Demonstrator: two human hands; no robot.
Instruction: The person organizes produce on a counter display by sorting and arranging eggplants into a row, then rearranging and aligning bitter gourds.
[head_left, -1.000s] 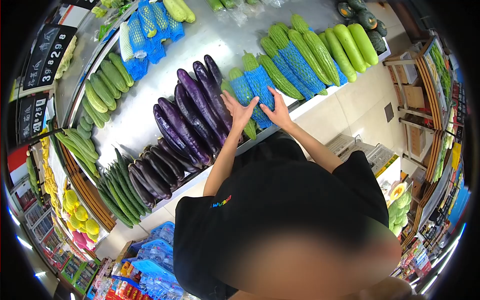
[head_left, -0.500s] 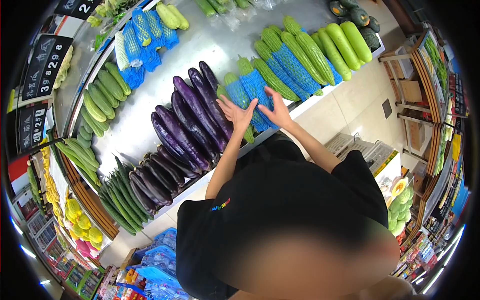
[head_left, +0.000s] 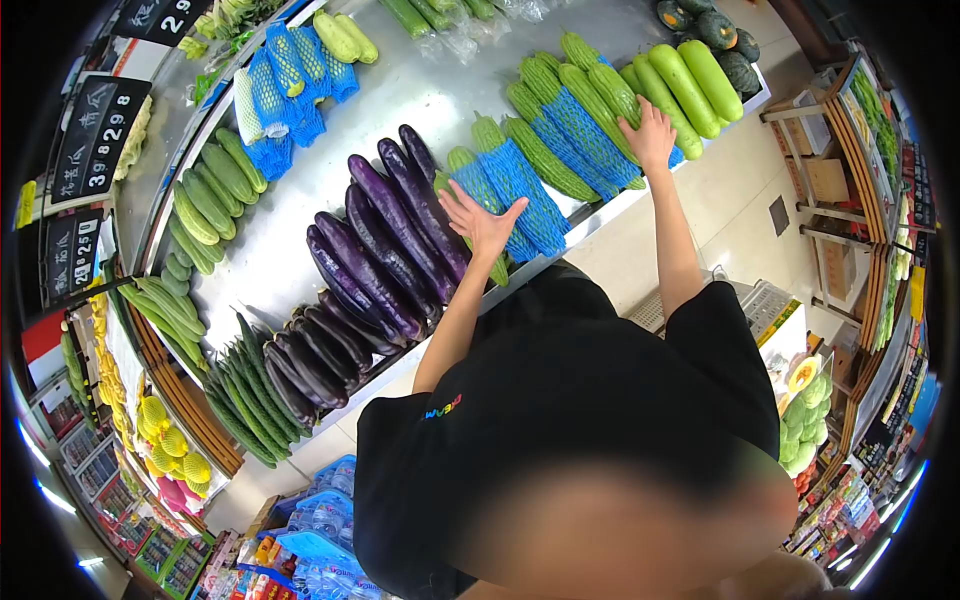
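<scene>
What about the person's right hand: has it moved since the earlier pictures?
Yes. Along the metal counter, the right hand has moved rightward, from the netted gourds beside the left hand toward the smooth green gourds.

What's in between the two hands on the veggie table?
In the head view, bumpy green gourds, some in blue nets, lie between the left hand and the right hand.
</scene>
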